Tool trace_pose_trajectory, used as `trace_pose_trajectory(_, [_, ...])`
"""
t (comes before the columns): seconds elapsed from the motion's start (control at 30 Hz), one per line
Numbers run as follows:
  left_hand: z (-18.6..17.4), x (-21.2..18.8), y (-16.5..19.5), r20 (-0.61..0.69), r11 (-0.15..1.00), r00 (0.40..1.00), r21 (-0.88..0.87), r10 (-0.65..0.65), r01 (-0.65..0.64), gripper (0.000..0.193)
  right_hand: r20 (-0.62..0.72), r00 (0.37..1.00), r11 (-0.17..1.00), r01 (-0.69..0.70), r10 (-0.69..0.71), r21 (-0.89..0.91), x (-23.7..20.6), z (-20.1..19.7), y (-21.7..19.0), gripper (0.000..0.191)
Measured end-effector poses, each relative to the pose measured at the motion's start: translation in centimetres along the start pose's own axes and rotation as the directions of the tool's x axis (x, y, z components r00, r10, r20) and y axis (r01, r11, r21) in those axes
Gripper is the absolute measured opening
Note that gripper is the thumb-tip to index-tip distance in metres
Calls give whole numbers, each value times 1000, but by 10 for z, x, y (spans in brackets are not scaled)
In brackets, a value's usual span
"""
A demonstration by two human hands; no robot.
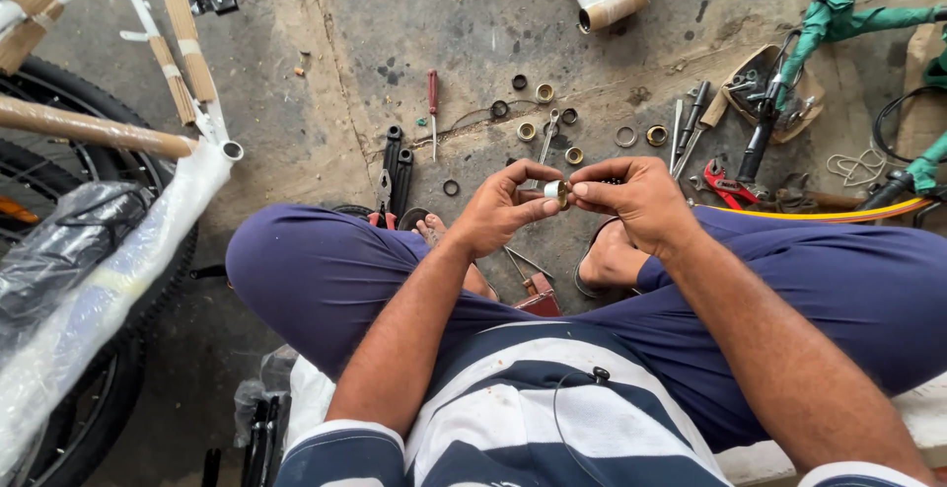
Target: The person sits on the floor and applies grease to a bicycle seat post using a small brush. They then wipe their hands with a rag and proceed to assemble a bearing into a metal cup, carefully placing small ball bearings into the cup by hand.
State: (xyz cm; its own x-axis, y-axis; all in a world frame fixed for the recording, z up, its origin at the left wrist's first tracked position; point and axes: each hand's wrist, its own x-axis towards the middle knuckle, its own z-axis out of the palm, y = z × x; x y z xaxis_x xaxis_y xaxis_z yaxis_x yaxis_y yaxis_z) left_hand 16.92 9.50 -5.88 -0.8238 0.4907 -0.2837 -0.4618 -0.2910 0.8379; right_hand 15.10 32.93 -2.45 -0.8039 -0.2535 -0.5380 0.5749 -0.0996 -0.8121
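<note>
**Two hands pinch a small metal ring above a floor strewn with bicycle parts**

A person sits cross-legged on a concrete floor (414, 33), seen from above. Both hands meet near the centre of the view, just above the knees. The left hand (498, 216) comes in from 7 o'clock, the right hand (641, 201) from 4 o'clock. Between them sits a small metal ring (557, 194), brass and silver in colour, held off the floor. The fingers of the left hand are closed around it, thumb and forefinger pinching its left side; the fingers of the right hand are likewise closed, thumb and forefinger tips pressed to its right side. The remaining fingers of both hands are curled in.

On the floor at 12 o'clock from the hands lie more loose rings and washers (545, 92), some brass, some black, scattered close together. At 11 o'clock a red-handled screwdriver (432, 102) lies upright in the view, and just below it, at 10 o'clock, a pair of black-handled pliers (393, 176). At 1 o'clock several spanners (691, 122) lie side by side, with a red adjustable wrench (725, 186) near the right hand at 3 o'clock.

Far off at 9 o'clock stands a white bicycle frame (182, 73) wrapped in cardboard and plastic, with its black tyre (89, 418) beside it. At 2 o'clock green-wrapped handlebars (838, 18) lie on the floor.
</note>
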Motion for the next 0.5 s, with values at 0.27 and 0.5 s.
trace_pose_trajectory(0.27, [0, 4, -4, -5, 999, 1000, -36, -14, 14, 44, 55, 998, 999, 14, -11, -45, 1, -3, 2, 22])
trace_pose_trajectory(0.5, [0, 5, -3, 20, 999, 999, -43, -28, 29, 42, 9, 1000, 998, 16, -16, -65, -2, -3, 1, 17])
